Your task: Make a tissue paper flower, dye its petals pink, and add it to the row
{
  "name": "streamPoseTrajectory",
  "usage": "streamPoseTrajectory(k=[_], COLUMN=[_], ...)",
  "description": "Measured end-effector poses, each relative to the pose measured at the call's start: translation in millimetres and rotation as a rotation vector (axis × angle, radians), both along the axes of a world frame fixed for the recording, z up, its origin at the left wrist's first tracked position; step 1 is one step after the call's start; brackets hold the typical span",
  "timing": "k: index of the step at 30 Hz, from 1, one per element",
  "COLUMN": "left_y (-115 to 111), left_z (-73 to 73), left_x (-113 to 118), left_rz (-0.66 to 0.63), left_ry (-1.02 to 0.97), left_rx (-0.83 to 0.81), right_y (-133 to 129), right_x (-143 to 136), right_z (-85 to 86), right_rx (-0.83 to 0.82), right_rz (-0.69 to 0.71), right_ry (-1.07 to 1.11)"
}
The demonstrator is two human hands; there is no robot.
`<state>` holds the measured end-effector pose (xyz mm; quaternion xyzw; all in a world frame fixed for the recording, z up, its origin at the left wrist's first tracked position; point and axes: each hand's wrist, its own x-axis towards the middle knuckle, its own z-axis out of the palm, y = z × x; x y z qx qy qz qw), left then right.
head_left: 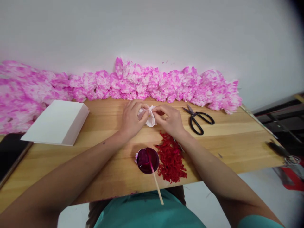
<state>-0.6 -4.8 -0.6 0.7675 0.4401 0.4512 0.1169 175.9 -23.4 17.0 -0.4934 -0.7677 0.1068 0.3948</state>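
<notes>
While a wall (147, 31) backs the wooden table (228, 136), the left hand (132, 117) pinches paper (150, 119); the right hand (170, 119) likewise.

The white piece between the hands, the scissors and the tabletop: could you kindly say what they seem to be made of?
White piece: thin, matte, probably paper, given its crinkled edges, though fabric is possible.
Scissors: grey blades that look like metal; smooth black handles, perhaps plastic-coated.
Tabletop: pale wood or wood-look laminate, judging by its streaky grain.
</notes>
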Motion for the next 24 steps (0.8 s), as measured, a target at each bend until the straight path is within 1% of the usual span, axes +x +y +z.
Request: streamPoseTrajectory(k=[4, 9, 13, 24], left_y=[-0.9, -1.9, -2.0, 1.5], left_z=[0.3, 0.7, 1.6, -2.6], left_x=[-1.3, -0.8, -0.3, -0.7], left_rz=[-0.034, -0.055, -0.046, -0.072], left_ry=[0.019, 0.045, 0.059, 0.006], left_rx=[0.020, 0.050, 0.023, 0.085], right_y=[0.7, -0.8, -1.1, 1.0], right_x=[1.2, 0.7, 1.1, 3.3], right_z=[0.8, 2.6, 2.4, -0.6], right_rx=[-0.029, 0.019, 0.060, 0.084], right_rz=[-0.005, 0.004, 0.007, 0.021], right_ry=[0.071, -0.019, -0.092, -0.049])
